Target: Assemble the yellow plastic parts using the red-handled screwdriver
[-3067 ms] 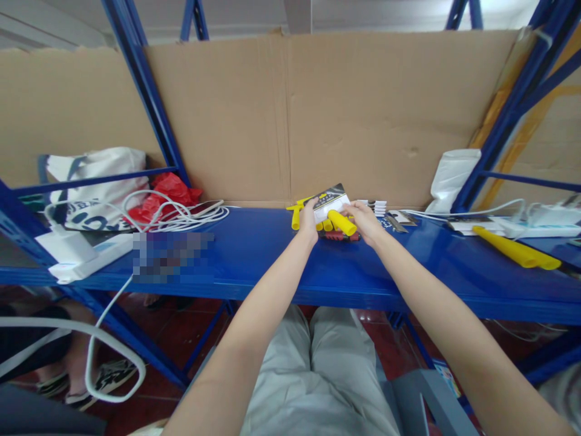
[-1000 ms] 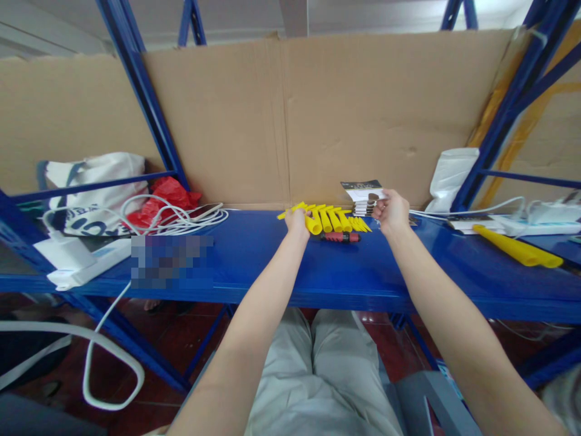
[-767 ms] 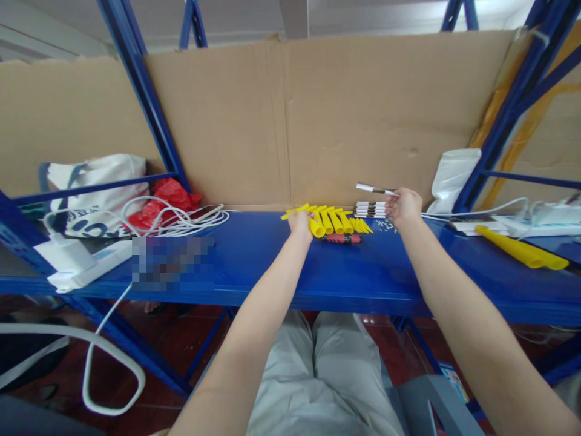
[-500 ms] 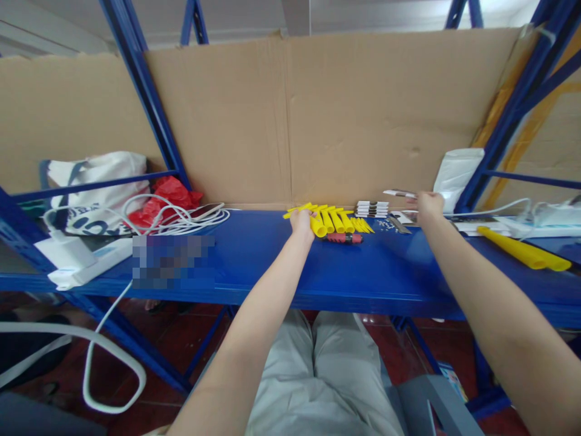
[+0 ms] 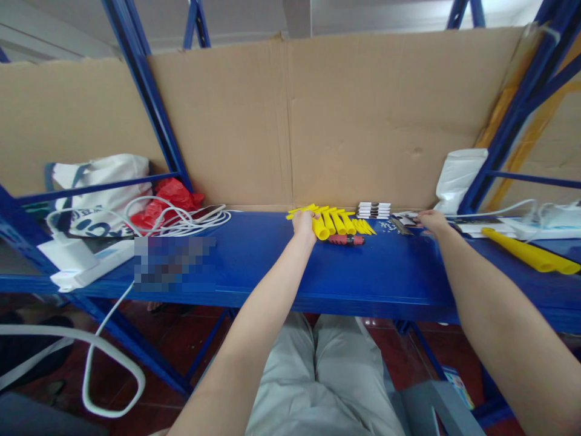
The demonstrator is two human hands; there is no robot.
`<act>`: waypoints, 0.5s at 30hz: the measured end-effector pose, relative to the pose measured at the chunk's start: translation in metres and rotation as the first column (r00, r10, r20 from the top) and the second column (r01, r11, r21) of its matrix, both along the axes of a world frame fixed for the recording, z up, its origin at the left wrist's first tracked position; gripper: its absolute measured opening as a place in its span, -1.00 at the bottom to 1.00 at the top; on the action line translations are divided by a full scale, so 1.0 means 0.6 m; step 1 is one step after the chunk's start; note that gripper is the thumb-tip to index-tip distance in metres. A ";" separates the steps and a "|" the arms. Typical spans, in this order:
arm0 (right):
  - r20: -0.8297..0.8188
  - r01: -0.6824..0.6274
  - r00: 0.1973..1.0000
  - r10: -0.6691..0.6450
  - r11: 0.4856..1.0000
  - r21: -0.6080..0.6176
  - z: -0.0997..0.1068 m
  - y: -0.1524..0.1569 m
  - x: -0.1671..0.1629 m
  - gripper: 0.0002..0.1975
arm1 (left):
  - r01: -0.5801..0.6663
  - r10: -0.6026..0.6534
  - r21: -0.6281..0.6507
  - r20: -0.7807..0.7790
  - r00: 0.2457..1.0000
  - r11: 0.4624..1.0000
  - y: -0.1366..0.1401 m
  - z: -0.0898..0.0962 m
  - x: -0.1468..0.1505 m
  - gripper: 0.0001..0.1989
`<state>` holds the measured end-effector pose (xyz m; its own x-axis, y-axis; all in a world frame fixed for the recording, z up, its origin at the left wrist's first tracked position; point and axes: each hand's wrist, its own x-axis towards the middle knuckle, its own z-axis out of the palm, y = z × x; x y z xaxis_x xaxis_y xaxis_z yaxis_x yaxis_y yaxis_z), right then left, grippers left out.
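Note:
My left hand [image 5: 304, 224] is closed around a yellow plastic piece at the left end of a row of yellow tube-shaped pieces [image 5: 338, 221]. In front of the row lies a red and black screwdriver-like tool [image 5: 347, 240]. Small flat yellow pointed pieces [image 5: 363, 227] sit just to the right of the tubes. Over on the right, my right hand [image 5: 433, 222] is low at the shelf top, fingers pinched together beside flat white and dark pieces [image 5: 405, 216]. What its fingertips hold is too small to make out. Thin metal strips [image 5: 400, 227] lie nearby.
A stack of white packs [image 5: 374, 210] stands against the cardboard [image 5: 363, 121], near scattered small white bits [image 5: 387, 226]. Two yellow cones [image 5: 529, 249] lie at the right. Leftward are white cables [image 5: 181, 224], a red bag [image 5: 170, 197], a cloth bag [image 5: 104, 191] and a power strip [image 5: 93, 266].
My right hand has come down to the shelf top; the raised white strip it held is no longer up in the air. My left hand stays on the yellow piece.

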<state>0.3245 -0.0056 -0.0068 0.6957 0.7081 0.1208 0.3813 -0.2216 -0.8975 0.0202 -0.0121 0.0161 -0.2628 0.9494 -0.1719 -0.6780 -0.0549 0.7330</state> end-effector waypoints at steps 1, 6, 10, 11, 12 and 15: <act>0.004 0.002 1.000 -0.002 1.000 -0.020 -0.002 0.005 0.000 -0.81 | -0.002 0.002 -0.002 -0.003 1.000 1.000 0.001 0.000 0.000 -0.75; 0.036 0.019 0.999 -0.015 0.993 -0.114 -0.008 0.025 0.002 -0.77 | 0.000 0.000 -0.009 -0.023 1.000 1.000 0.002 -0.002 0.001 -0.75; 0.088 0.003 0.996 0.010 0.988 -0.153 -0.008 0.033 0.003 -0.76 | 0.013 -0.013 0.002 -0.033 0.999 1.000 0.001 -0.003 0.001 -0.76; 0.105 -0.003 0.994 0.020 0.987 -0.160 -0.009 0.034 0.003 -0.77 | 0.017 -0.017 0.002 -0.040 0.999 1.000 0.000 -0.003 0.002 -0.76; 0.125 -0.010 0.992 0.031 0.986 -0.165 -0.009 0.036 0.004 -0.77 | 0.019 -0.019 0.002 -0.044 0.999 1.000 -0.001 -0.002 0.002 -0.76; 0.222 -0.053 0.972 0.074 0.994 -0.100 -0.013 0.043 0.008 -0.83 | 0.022 -0.021 0.007 -0.035 0.999 1.000 -0.004 -0.001 0.002 -0.75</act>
<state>0.3291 0.0200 -0.0144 0.6113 0.7656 0.2007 0.5873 -0.2687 -0.7635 0.0214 -0.0143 0.0157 -0.2480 0.9561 -0.1558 -0.6531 -0.0462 0.7559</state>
